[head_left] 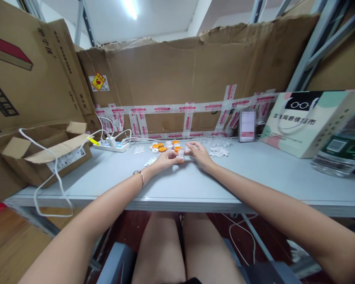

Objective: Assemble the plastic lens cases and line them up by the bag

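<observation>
My left hand [167, 159] is closed on a small clear plastic container with an orange end [181, 154], held low over the table. Close to its right side, my right hand [199, 154] has thumb and fingertips pinched together; whatever is between them is too small to make out. Just behind the hands lies a group of orange and white round parts [161, 149]. Small white pieces [150, 161] are scattered by my left hand, with more white pieces [139, 150] farther left. Behind my right hand are a pile of small white parts [219, 152] and clear plastic pieces [217, 141].
A white power strip [112, 146] with cables sits back left, beside an open cardboard box [56, 154]. A phone [247, 125] leans against the cardboard wall [171, 79]. On the right stand a printed paper bag [310, 122] and a large water bottle [343, 146].
</observation>
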Action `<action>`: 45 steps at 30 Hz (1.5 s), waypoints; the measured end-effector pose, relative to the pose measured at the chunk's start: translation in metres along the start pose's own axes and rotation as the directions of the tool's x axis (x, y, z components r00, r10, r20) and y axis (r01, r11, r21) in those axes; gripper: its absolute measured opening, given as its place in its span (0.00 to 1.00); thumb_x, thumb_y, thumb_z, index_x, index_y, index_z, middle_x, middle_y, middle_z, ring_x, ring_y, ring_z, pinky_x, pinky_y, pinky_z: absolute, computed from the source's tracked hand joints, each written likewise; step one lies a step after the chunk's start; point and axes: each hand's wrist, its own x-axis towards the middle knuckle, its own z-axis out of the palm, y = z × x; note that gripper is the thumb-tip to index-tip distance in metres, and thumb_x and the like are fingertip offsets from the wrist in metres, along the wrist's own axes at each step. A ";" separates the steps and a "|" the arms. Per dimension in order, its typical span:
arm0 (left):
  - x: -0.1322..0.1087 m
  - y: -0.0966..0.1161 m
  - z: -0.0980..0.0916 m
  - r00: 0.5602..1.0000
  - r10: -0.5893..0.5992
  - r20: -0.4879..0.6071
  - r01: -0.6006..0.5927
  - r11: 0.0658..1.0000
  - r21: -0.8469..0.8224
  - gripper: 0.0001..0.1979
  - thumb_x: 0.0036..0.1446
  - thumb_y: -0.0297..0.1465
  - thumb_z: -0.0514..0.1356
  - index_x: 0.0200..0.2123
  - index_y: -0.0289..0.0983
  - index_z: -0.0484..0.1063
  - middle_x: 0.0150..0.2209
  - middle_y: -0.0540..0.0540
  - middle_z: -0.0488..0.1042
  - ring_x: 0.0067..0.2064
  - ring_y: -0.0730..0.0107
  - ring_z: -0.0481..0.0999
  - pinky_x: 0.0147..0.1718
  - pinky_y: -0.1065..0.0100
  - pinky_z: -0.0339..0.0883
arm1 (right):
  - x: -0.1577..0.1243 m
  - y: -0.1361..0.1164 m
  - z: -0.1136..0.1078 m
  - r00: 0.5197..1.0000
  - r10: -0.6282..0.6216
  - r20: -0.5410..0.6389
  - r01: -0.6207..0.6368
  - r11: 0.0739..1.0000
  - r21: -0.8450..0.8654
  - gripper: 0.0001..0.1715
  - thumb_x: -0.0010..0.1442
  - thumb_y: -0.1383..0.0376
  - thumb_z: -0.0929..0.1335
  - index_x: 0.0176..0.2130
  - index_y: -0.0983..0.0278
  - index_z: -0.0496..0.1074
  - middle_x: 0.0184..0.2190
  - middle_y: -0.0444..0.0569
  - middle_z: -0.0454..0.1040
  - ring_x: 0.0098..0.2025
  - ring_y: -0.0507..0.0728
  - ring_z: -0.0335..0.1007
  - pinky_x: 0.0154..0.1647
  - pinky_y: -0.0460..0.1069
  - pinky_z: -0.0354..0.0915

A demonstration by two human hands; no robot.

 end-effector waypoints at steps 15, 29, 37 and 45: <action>-0.001 0.003 0.001 1.000 0.018 -0.011 -0.019 0.994 -0.108 0.19 0.43 0.41 0.66 0.32 0.30 0.71 0.32 0.43 0.74 0.35 0.67 0.74 0.39 0.63 0.65 | 0.003 0.004 0.001 0.993 -0.091 0.072 0.090 0.996 0.029 0.31 0.43 0.56 0.73 0.45 0.59 0.61 0.34 0.43 0.73 0.39 0.55 0.70 0.45 0.54 0.65; 0.000 0.002 0.001 0.999 0.039 -0.032 -0.041 0.997 -0.068 0.18 0.42 0.39 0.68 0.31 0.32 0.71 0.32 0.44 0.76 0.35 0.65 0.75 0.38 0.64 0.66 | 0.007 0.000 -0.006 0.999 -0.023 -0.028 0.025 0.998 0.056 0.15 0.62 0.59 0.63 0.44 0.67 0.66 0.34 0.46 0.71 0.31 0.52 0.69 0.33 0.50 0.67; 0.000 0.006 0.003 0.991 0.095 -0.096 -0.094 0.995 0.014 0.18 0.43 0.39 0.66 0.32 0.33 0.68 0.29 0.47 0.73 0.31 0.69 0.74 0.31 0.68 0.65 | -0.006 -0.014 0.003 0.986 -0.093 0.141 0.088 0.995 0.043 0.25 0.43 0.61 0.74 0.42 0.60 0.68 0.30 0.43 0.73 0.37 0.55 0.70 0.43 0.52 0.64; -0.004 0.013 0.005 0.933 0.232 -0.274 -0.172 0.959 0.226 0.18 0.41 0.39 0.67 0.27 0.36 0.62 0.22 0.55 0.64 0.23 0.76 0.63 0.23 0.73 0.57 | -0.010 -0.015 0.006 0.982 -0.048 0.181 0.041 0.998 0.041 0.21 0.45 0.56 0.72 0.40 0.59 0.68 0.34 0.44 0.72 0.36 0.54 0.70 0.37 0.53 0.69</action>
